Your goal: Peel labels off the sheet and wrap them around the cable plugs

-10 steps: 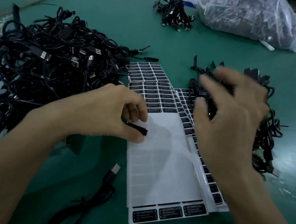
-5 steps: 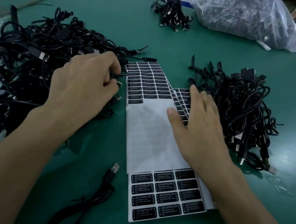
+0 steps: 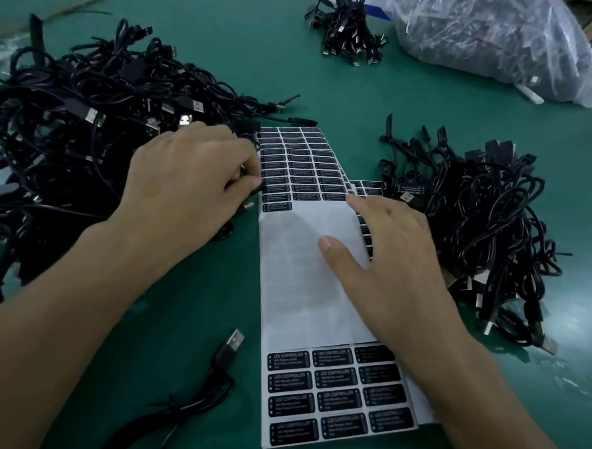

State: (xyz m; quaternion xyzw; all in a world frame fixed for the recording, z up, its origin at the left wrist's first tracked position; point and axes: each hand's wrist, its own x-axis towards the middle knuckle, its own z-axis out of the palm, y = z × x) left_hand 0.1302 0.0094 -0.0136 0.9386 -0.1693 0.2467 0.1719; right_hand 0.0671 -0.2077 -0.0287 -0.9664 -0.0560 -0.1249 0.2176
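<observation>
Mid-task. The label sheet point(image 3: 305, 276) lies between the hands, partly under the right hand point(image 3: 389, 256), which is flat with fingers straight, pressing it down. Middle band of the sheet is bare backing; full label rows remain beyond the fingertips and beside the wrist. The left hand point(image 3: 187, 181) has its fingers curled at the sheet's left edge; can't tell what it pinches. The cable pile point(image 3: 487, 217) right of the right hand shows at least one labelled plug point(image 3: 411, 192), so likely the done lot. The cable tangle point(image 3: 70, 126) beyond the left hand looks unlabelled: plenty left.
</observation>
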